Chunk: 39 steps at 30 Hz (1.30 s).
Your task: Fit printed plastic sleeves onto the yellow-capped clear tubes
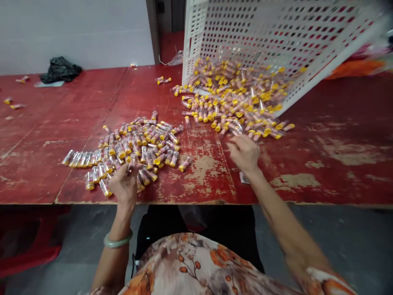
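Observation:
My left hand is closed, thumb and fingers pinched together, at the front of a pile of small clear tubes with yellow caps and pinkish contents. What it pinches, if anything, cannot be made out. On the right, my right hand has its fingers curled at the near edge of a larger heap of similar tubes. Its fingertips are blurred, and anything in them is hidden. That heap spills from a white perforated plastic basket tipped on its side, its opening toward me.
The worn red table carries it all. A black plastic bag lies at the back left, with a few loose tubes nearby. A small pale piece lies under my right wrist. Below at left is a red stool.

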Available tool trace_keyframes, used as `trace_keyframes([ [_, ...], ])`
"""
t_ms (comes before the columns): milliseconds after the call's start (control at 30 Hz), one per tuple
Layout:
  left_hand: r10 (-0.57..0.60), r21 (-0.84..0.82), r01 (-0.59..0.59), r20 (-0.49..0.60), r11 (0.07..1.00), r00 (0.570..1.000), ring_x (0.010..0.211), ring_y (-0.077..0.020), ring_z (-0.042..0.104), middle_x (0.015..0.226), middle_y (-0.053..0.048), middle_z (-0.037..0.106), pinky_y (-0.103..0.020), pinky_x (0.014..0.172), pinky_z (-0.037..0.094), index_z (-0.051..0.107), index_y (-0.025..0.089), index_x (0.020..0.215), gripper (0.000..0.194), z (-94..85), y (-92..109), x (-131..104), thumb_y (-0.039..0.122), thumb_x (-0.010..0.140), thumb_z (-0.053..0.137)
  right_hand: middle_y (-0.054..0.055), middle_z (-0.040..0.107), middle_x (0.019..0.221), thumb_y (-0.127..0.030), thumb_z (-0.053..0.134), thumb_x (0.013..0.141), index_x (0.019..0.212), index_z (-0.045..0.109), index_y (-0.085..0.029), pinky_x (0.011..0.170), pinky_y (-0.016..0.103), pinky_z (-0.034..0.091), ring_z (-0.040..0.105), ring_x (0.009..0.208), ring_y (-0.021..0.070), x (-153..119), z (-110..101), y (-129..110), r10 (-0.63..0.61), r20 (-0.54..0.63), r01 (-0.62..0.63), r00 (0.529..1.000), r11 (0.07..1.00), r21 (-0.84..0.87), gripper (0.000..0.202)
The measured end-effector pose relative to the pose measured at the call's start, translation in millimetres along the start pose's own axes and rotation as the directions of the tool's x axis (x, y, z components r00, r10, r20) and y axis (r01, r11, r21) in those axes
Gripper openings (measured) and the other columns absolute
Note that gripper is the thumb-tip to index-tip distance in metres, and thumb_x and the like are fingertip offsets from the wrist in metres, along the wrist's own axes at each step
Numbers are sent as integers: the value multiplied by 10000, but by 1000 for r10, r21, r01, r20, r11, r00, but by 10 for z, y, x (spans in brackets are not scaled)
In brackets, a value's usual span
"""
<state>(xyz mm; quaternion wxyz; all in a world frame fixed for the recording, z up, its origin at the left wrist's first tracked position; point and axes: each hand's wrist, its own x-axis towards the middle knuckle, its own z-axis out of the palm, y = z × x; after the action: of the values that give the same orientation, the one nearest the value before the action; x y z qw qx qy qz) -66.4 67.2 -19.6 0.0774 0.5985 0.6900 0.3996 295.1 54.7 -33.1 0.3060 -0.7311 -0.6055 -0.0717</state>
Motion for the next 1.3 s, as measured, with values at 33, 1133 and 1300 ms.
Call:
trace_keyframes([
  [33, 45, 137, -43, -12, 990, 999, 631, -173, 516, 654, -45, 630, -282, 588, 321, 715, 170, 799, 308, 21, -79, 86, 456, 785, 601, 169, 629, 1018, -245, 417, 876, 903, 621, -132, 826, 391, 439, 576, 989, 273, 193, 63, 199, 159, 71, -148, 985, 979, -139, 235],
  [1133, -127, -519, 852, 843, 64, 523, 598, -133, 625, 713, -36, 691, -265, 625, 506, 676, 104, 777, 333, 319, 862, -951, 218, 519, 854, -26, 579, 690, -224, 733, 660, 766, 594, -166, 421, 171, 352, 428, 496, 50, -1130, -147, -1169, 309, 414, -486, 856, 214, 847, 184],
  [1300, -104, -445, 893, 887, 67, 450, 615, -167, 652, 749, -65, 709, -323, 656, 544, 683, 97, 803, 344, 289, 839, -919, 240, 536, 847, -19, 587, 669, -226, 739, 659, 746, 591, -168, 502, 198, 445, 504, 554, 82, -1118, -156, -1141, 314, 372, -463, 873, 298, 835, 182],
])
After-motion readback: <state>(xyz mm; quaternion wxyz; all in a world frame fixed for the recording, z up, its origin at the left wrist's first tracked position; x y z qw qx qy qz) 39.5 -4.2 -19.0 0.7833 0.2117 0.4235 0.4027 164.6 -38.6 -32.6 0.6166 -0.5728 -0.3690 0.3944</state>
